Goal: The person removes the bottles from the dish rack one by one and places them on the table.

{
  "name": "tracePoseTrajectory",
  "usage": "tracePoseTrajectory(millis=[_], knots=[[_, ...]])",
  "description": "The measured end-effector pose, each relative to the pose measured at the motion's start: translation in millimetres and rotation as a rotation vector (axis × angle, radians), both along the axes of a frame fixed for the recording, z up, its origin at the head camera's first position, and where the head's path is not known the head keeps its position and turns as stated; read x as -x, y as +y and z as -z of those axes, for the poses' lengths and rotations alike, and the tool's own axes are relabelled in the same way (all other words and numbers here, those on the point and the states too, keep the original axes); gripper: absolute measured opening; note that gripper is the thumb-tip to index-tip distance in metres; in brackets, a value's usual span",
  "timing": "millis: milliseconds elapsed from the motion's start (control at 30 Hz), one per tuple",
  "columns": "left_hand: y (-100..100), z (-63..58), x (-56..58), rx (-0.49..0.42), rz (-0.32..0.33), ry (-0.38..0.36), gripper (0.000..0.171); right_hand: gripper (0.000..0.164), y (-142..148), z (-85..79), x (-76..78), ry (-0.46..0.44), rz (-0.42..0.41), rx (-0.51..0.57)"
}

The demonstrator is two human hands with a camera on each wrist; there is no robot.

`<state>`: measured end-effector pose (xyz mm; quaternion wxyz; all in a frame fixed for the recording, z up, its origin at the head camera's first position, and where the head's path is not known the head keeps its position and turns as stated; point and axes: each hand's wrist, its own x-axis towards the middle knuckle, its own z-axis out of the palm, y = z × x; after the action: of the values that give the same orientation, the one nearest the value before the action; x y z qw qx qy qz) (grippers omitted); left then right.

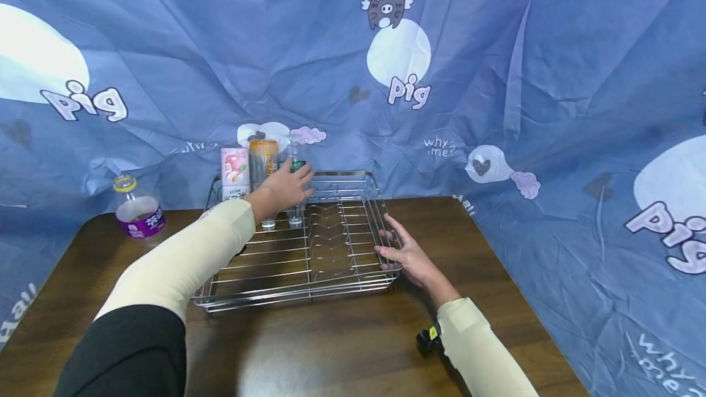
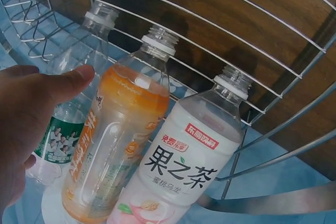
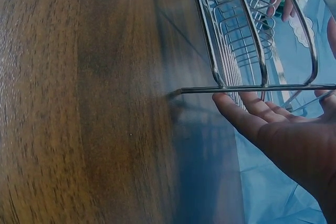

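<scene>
Head view: a person is working at a wire rack [image 1: 298,290] on a wooden table [image 1: 325,348], in front of a blue curtain [image 1: 331,78]. The left hand [image 1: 284,187] is resting against the green bottle [image 2: 63,129], its fingers spread apart and its thumb lying across the clear plastic rather than clamping it. The right hand [image 1: 410,256] is touching the rack's right side, fingers extended along the rail and thumb standing apart, apparently steadying the frame while the other hand is busy; how hard it is pressing, one cannot tell.

The green bottle is standing neck down at the rack's back left, beside the orange bottle [image 2: 118,140] and the white bottle [image 2: 181,156]. All three are showing bare threads, no caps. They are probably being kept inverted so that leftover drops can drain, and grouped in that corner so the wires can help hold them up. The purple bottle [image 1: 140,210] is standing upright outside the rack, to its left, with a yellow ring or cap at its top.

The count: two hands, one rack and four bottles, three of them sitting inside and one out. The curtain is displaying one cartoon pig [image 1: 387,8] and three large "pig" prints.
</scene>
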<state>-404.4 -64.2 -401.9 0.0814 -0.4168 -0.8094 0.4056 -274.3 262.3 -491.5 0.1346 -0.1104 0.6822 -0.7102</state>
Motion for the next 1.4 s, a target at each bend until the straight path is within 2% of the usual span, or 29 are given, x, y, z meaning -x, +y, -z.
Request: tracePoseTrajectory(millis=[567,867,1133,1400], knots=[[3,3.5,2.1,0.016,0.012,0.022,0.055,0.083,0,2.3,0.3,0.005,0.009,-0.009],[4,6.6,3.5,0.018,0.017,0.020,0.058,0.082,-1,2.1,-0.3,0.014,0.001,-0.006],[6,10.1,5.0,0.015,0.005,0.026,0.052,0.084,-1,2.9,0.6,0.004,-0.011,0.032],[9,10.4,7.4,0.056,-0.002,0.038,0.054,0.082,0,3.0,1.2,0.012,-0.004,0.015]])
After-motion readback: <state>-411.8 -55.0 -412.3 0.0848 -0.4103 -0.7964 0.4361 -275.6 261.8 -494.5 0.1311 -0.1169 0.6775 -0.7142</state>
